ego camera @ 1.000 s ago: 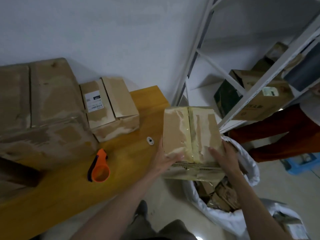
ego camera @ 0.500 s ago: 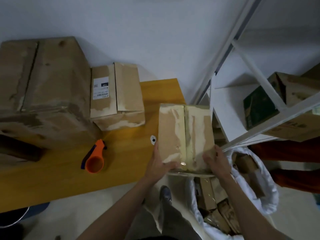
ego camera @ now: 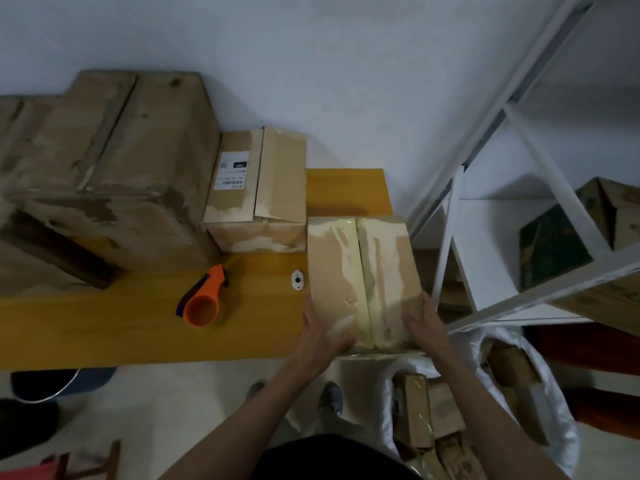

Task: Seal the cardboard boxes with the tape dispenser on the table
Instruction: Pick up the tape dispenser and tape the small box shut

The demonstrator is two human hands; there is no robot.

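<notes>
Box (ego camera: 360,271) between both hands' fingers (ego camera: 313,315)

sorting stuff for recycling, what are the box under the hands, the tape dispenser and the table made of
Box: brown cardboard, matte, pale torn patches, glossy tape along the seam.
Tape dispenser: looks like smooth orange plastic.
Table: yellowish wood or wood-look laminate, faint grain; which one is unclear.

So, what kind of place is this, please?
Probably a storeroom or packing room. Worn cardboard boxes are piled on a wooden table, a white metal shelf rack holds more, and an orange tape dispenser lies ready.
</notes>
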